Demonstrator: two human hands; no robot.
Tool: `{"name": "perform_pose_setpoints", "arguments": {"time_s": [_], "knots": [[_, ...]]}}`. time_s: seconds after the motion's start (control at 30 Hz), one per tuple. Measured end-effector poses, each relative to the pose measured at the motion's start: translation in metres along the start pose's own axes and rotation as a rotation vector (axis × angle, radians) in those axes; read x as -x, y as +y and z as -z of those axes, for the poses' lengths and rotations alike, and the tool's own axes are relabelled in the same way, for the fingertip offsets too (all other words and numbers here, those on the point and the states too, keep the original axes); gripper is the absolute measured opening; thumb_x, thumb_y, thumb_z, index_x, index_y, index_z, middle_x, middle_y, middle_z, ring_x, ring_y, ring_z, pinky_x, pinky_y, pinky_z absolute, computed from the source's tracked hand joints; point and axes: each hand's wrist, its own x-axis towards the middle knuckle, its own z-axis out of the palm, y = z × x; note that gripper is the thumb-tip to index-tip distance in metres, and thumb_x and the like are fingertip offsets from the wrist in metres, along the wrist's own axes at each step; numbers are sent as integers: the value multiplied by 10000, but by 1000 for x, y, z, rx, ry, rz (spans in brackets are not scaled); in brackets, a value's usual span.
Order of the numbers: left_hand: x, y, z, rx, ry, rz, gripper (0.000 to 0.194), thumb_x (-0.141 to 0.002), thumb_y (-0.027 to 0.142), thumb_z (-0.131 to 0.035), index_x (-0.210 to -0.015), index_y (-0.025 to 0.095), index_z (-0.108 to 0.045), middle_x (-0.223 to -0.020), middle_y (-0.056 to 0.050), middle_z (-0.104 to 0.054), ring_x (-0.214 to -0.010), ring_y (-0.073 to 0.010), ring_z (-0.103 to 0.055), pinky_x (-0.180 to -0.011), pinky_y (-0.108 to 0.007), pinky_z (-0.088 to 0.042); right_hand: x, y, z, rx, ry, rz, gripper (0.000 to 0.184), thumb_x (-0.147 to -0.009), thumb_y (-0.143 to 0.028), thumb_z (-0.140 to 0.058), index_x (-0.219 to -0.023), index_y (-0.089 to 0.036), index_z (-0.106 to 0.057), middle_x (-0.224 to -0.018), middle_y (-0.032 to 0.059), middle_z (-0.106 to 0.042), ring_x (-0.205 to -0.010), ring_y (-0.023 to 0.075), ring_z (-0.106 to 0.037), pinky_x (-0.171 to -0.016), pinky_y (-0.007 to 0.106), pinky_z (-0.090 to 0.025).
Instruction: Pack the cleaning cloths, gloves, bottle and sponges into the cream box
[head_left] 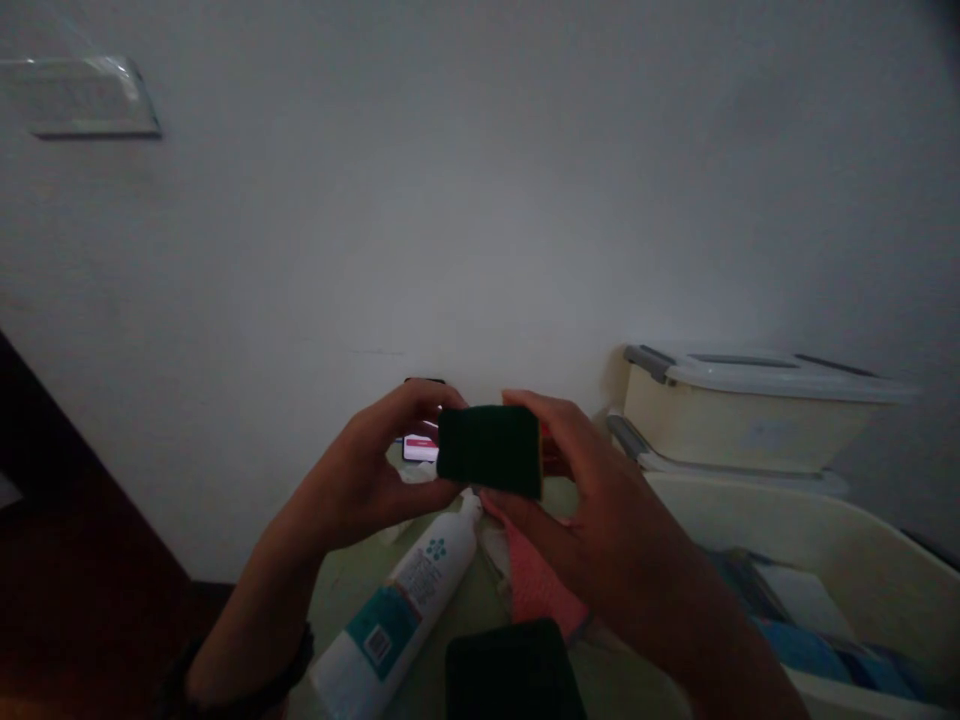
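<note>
Between my two hands, above the table, is a sponge with a dark green scouring face (489, 450) and a thin yellowish edge at its right. My left hand (382, 465) pinches its left end, thumb below and fingers above. At the right end, my right hand (592, 490) grips it the same way. Under them a white bottle (405, 610) with a teal label lies slantwise. A pink cloth (541, 580) lies beneath my right hand. Nearer to me is a second dark green block (514, 672), its kind too dark to tell.
Behind my left hand a phone (418, 448) with a lit screen stands near the wall. On the right are a lidded cream storage box (750, 420) and an open cream tub (795, 505) with blue and white things inside. A clear plastic holder (94, 100) hangs upper left.
</note>
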Motion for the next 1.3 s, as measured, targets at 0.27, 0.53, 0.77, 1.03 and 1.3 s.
{"name": "perform_pose_setpoints", "arguments": {"time_s": [0.27, 0.53, 0.77, 1.03, 1.3], "knots": [[0, 3, -8, 23, -1, -37, 240, -690, 85, -657, -874, 197, -551, -835, -6, -589, -769, -142, -574, -708, -248, -490, 0, 1, 11, -119, -91, -61, 407, -759, -232, -661, -1130, -319, -518, -1063, 5, -638, -955, 211, -618, -798, 386, -538], [1, -6, -9, 237, -32, -78, 579, -728, 111, -676, -1216, 270, -407, -1210, -57, -483, -1007, -183, -570, -804, -287, -517, 0, 1, 26, -239, -98, -188, 426, -803, -236, -609, -1203, -324, -494, -1198, 9, -581, -883, 149, -639, -748, 299, -549], [1, 0, -10, -40, 9, -220, 267, -718, 71, -656, -939, 178, -551, -879, -2, -593, -773, -97, -569, -684, -195, -469, -1, -2, 23, -182, -166, -24, 262, -800, -158, -618, -1027, -284, -586, -986, -50, -622, -804, 93, -612, -683, 212, -513], [1, 5, -18, 230, -139, -116, 279, -744, 104, -660, -973, 193, -527, -963, -17, -542, -869, -117, -564, -747, -210, -489, 0, 1, 32, -63, -134, 24, 237, -790, -98, -609, -967, -255, -601, -966, -42, -633, -849, 98, -603, -737, 227, -483], [1, 1, -16, 414, -129, -49, 347, -752, 42, -635, -1044, 213, -560, -1020, -13, -578, -969, -123, -582, -885, -224, -479, -2, 6, 33, -28, -92, -27, 204, -741, -81, -617, -872, -236, -593, -953, -27, -640, -910, 124, -595, -810, 266, -469]]}}
